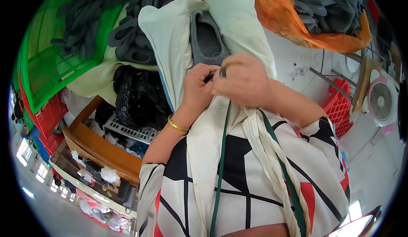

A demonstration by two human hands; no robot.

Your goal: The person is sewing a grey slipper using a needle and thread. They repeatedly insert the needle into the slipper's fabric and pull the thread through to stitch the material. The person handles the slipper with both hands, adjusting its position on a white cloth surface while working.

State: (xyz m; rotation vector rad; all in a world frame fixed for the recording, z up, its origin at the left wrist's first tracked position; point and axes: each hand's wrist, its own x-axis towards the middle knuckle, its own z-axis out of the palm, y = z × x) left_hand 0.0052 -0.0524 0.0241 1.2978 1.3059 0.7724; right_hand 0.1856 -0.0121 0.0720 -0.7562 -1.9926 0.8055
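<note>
A dark grey slip-on shoe (211, 58) lies on the pale cloth over my lap, its opening facing up. At its near end, my left hand (196, 84) has its fingers closed, pinching what looks like the shoe's dark grey edge. My right hand (244, 80) is pressed close beside it, fingers curled and slightly blurred. A small dark piece (222, 72) shows at its fingertips; its kind I cannot make out. The hands cover the shoe's near end. Pale cloth (236, 14) covers both my legs, one on each side of the shoe.
Many grey shoes (78, 29) fill a green basket (40, 54) at the far left. Others lie in an orange sack (280, 12) at the far right. A black plastic bag (138, 94) sits left of my lap, near a wooden frame (102, 131). At right stand a fan (381, 96) and a red crate (339, 105).
</note>
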